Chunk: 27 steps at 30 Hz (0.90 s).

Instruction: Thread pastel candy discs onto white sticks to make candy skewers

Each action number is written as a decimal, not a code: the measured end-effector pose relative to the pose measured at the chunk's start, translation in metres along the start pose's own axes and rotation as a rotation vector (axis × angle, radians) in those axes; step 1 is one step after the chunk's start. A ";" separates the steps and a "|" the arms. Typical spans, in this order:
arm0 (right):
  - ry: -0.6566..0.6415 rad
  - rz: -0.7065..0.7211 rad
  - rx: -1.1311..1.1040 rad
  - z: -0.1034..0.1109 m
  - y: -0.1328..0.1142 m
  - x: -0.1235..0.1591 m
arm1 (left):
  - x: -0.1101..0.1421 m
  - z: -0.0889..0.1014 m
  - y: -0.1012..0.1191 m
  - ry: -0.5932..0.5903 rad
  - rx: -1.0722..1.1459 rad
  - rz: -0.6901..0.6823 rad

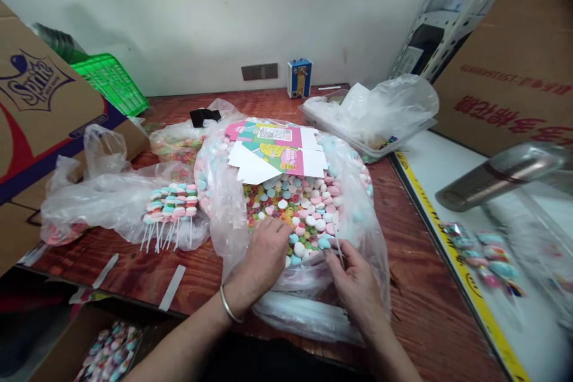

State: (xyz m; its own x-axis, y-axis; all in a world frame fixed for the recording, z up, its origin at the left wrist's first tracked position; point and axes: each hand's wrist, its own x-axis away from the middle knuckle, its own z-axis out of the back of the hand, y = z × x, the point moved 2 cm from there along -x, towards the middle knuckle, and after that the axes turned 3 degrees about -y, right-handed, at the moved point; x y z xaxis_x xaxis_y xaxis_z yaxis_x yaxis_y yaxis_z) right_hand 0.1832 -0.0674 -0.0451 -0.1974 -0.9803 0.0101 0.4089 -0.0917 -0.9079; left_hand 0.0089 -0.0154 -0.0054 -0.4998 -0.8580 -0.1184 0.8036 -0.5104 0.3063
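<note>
A big clear plastic bag (367, 245) lies open, filled with pink, white and blue marshmallow candies (313, 200) and small coloured gummy rings (262, 197). My left hand (266, 248), with a bangle on its wrist, reaches down into the candies. Its fingers are curled together, and whatever they hold is hidden. At the bag's near right, my right hand (353, 277) is closed on a thin white stick (336, 239), with a blue marshmallow (323, 243) at its fingertips; whether the stick pierces it, I cannot tell. A bundle of white sticks (304, 310) lies in plastic near my wrists.
Finished candy skewers (172, 203) lie on a plastic bag at left. Flat printed card boxes (277, 149) rest on the candies. A plastic tub (371, 125) stands back right, a steel flask (496, 176) on the white surface. Below left, a carton (67, 334) holds wrapped candies.
</note>
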 end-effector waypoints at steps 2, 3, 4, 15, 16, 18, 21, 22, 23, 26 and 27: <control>-0.030 -0.015 -0.075 -0.003 0.001 -0.003 | -0.007 -0.003 -0.003 -0.037 -0.022 -0.028; -0.036 -0.014 -0.101 -0.005 0.002 -0.005 | -0.010 -0.005 -0.003 -0.064 -0.033 -0.049; -0.038 -0.009 -0.115 -0.005 0.003 -0.006 | -0.013 -0.006 -0.003 -0.090 -0.042 -0.070; -0.173 0.063 -0.291 -0.004 -0.008 -0.001 | -0.019 -0.005 0.000 -0.053 0.979 0.158; -0.175 0.077 -0.306 -0.005 -0.011 -0.001 | -0.018 -0.006 0.000 -0.108 1.103 0.201; -0.167 0.086 -0.323 -0.006 -0.015 -0.002 | -0.016 -0.008 0.001 -0.176 1.246 0.255; -0.178 0.085 -0.319 -0.007 -0.015 -0.001 | -0.014 -0.010 0.002 -0.168 1.295 0.267; -0.184 0.086 -0.281 -0.008 -0.014 0.000 | -0.013 -0.011 0.001 -0.142 1.282 0.277; -0.184 0.086 -0.216 -0.008 -0.012 0.000 | -0.012 -0.011 -0.001 -0.099 1.254 0.295; -0.157 0.074 0.026 -0.008 -0.005 -0.003 | -0.010 -0.010 -0.011 0.084 1.154 0.382; -0.144 0.065 0.090 -0.009 -0.003 -0.005 | -0.009 -0.009 -0.015 0.130 1.133 0.413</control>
State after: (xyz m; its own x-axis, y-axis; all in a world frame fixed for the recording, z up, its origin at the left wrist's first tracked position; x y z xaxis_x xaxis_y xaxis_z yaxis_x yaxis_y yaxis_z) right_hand 0.1755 -0.0606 -0.0461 -0.0409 -0.9990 0.0183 0.4959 -0.0362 -0.8676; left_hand 0.0046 -0.0004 -0.0176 -0.1838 -0.9768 0.1096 0.1234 0.0876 0.9885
